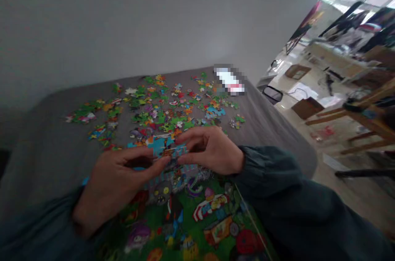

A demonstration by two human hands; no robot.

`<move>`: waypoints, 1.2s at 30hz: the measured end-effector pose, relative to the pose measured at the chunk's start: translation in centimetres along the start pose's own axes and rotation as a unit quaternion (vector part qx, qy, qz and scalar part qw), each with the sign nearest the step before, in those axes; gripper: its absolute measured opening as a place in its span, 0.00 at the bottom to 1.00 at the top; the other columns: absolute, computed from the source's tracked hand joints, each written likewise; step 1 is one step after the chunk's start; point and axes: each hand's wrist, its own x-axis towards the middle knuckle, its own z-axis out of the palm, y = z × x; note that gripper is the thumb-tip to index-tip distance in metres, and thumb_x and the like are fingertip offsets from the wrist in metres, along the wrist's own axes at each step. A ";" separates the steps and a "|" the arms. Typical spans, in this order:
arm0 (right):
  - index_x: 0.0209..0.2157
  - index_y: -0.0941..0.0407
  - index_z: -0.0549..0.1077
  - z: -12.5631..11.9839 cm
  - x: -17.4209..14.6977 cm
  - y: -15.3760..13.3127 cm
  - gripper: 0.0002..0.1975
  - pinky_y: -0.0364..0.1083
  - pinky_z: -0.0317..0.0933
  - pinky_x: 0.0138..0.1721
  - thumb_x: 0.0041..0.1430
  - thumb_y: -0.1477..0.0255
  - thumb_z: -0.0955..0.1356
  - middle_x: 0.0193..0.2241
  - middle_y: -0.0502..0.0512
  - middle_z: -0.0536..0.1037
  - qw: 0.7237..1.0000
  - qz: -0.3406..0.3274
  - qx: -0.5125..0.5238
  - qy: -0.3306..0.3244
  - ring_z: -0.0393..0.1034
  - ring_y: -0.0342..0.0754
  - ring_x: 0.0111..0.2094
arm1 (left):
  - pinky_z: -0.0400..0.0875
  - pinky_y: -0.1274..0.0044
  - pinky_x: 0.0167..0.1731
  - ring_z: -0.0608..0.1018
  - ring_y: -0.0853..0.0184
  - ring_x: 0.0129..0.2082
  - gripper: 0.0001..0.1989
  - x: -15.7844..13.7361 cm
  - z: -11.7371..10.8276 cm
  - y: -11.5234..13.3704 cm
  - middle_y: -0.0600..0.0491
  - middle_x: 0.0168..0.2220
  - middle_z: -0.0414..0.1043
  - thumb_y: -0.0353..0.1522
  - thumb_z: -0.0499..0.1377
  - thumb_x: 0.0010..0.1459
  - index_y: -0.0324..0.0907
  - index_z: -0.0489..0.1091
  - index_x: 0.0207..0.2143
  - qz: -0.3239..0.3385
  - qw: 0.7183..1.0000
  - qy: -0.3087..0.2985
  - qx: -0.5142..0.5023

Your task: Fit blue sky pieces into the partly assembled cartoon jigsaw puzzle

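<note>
A small joined patch of blue puzzle pieces [159, 145] is held up between my two hands. My left hand [119, 176] grips its left and lower side between thumb and fingers. On the right side, my right hand [206, 150] pinches it with thumb and fingertips. Below the hands lies a colourful cartoon puzzle picture [185, 215] with green ground and several characters; its upper part is partly covered by my hands. Just beyond my fingers spread many loose puzzle pieces [160, 117] in green, orange, red and purple.
A grey cloth-covered table [265, 129] carries the pieces, with a phone [230, 81] near its far right edge against a pale wall [148, 22]. To the right, on the floor, are cardboard boxes [307, 108] and a wooden stool [364, 117].
</note>
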 end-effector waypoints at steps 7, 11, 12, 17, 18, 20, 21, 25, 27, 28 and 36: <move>0.39 0.60 0.78 -0.2 0.0 -0.5 0.16 0.41 0.58 0.25 0.48 0.70 0.78 0.22 0.45 0.74 1.000 0.000 -0.013 0.012 0.66 0.38 0.23 | 0.57 0.84 0.14 0.67 0.74 0.14 0.18 0.0 0.2 0.2 0.60 0.13 0.68 0.46 0.66 0.52 0.46 0.73 0.16 -0.014 1.000 0.004 0.025; 0.36 0.61 0.79 -0.1 -0.1 -0.9 0.13 0.39 0.58 0.24 0.48 0.72 0.78 0.21 0.45 0.74 0.999 -0.010 -0.029 0.024 0.66 0.38 0.23 | 0.57 0.83 0.15 0.68 0.73 0.14 0.17 0.2 0.0 0.2 0.60 0.14 0.70 0.47 0.66 0.51 0.47 0.75 0.18 -0.026 0.999 -0.009 0.024; 0.36 0.61 0.79 -0.1 -0.1 -0.9 0.13 0.39 0.58 0.24 0.48 0.72 0.79 0.21 0.45 0.74 0.999 -0.012 -0.031 0.027 0.66 0.38 0.23 | 0.57 0.82 0.15 0.68 0.73 0.14 0.16 0.2 0.0 0.3 0.60 0.14 0.70 0.46 0.66 0.51 0.47 0.75 0.18 -0.029 0.999 -0.011 0.022; 0.35 0.61 0.79 -0.1 0.0 -0.7 0.13 0.39 0.60 0.24 0.48 0.72 0.79 0.21 0.46 0.74 0.999 -0.026 -0.037 0.028 0.67 0.38 0.23 | 0.55 0.80 0.13 0.65 0.73 0.12 0.18 0.4 0.3 0.0 0.61 0.12 0.66 0.46 0.68 0.48 0.48 0.72 0.14 -0.022 1.000 -0.012 0.019; 0.36 0.61 0.79 -0.1 0.0 -0.6 0.12 0.39 0.60 0.24 0.49 0.72 0.78 0.21 0.46 0.74 0.998 -0.030 -0.039 0.026 0.67 0.38 0.23 | 0.54 0.80 0.13 0.64 0.73 0.12 0.18 0.4 0.4 -0.1 0.61 0.12 0.65 0.46 0.68 0.48 0.48 0.72 0.14 -0.018 1.000 -0.010 0.022; 0.36 0.60 0.79 -0.1 0.1 -0.2 0.12 0.39 0.61 0.25 0.50 0.71 0.78 0.22 0.46 0.75 0.999 -0.038 -0.031 0.016 0.68 0.38 0.23 | 0.52 0.79 0.12 0.62 0.73 0.11 0.18 0.3 0.5 -0.3 0.62 0.11 0.64 0.46 0.68 0.48 0.48 0.71 0.13 -0.012 1.000 -0.005 0.025; 0.37 0.60 0.79 -0.1 0.1 0.0 0.13 0.39 0.62 0.26 0.50 0.71 0.78 0.24 0.47 0.76 0.999 -0.041 -0.021 0.009 0.69 0.38 0.24 | 0.51 0.79 0.12 0.62 0.73 0.11 0.18 0.3 0.4 -0.4 0.62 0.11 0.63 0.45 0.68 0.48 0.48 0.71 0.13 -0.011 1.000 -0.004 0.026; 0.38 0.58 0.79 -0.2 0.2 0.5 0.14 0.42 0.68 0.33 0.50 0.69 0.79 0.30 0.50 0.81 0.999 -0.039 0.016 -0.008 0.75 0.41 0.29 | 0.53 0.79 0.12 0.62 0.73 0.11 0.18 0.2 0.2 -0.3 0.62 0.11 0.62 0.45 0.68 0.47 0.49 0.70 0.12 -0.015 1.000 -0.012 0.022; 0.38 0.58 0.79 -0.2 0.3 0.6 0.16 0.42 0.67 0.32 0.48 0.68 0.80 0.29 0.49 0.80 0.999 -0.030 0.025 -0.008 0.75 0.41 0.29 | 0.53 0.79 0.12 0.62 0.73 0.11 0.18 0.2 0.2 -0.2 0.62 0.11 0.61 0.44 0.68 0.47 0.49 0.69 0.12 -0.017 1.000 -0.011 0.015; 0.37 0.58 0.79 -0.2 0.3 0.5 0.16 0.41 0.67 0.31 0.47 0.68 0.81 0.28 0.49 0.80 0.999 -0.024 0.027 -0.006 0.74 0.40 0.28 | 0.54 0.80 0.11 0.62 0.73 0.11 0.18 0.1 0.2 -0.2 0.62 0.11 0.61 0.44 0.68 0.47 0.49 0.69 0.12 -0.019 1.000 -0.010 0.010; 0.35 0.59 0.78 0.0 0.3 0.1 0.19 0.40 0.62 0.26 0.44 0.66 0.82 0.24 0.46 0.76 0.999 -0.010 0.029 0.010 0.69 0.38 0.24 | 0.62 0.82 0.13 0.71 0.72 0.14 0.09 -0.1 0.4 -0.1 0.62 0.17 0.72 0.43 0.69 0.47 0.51 0.76 0.22 -0.027 1.000 0.001 -0.011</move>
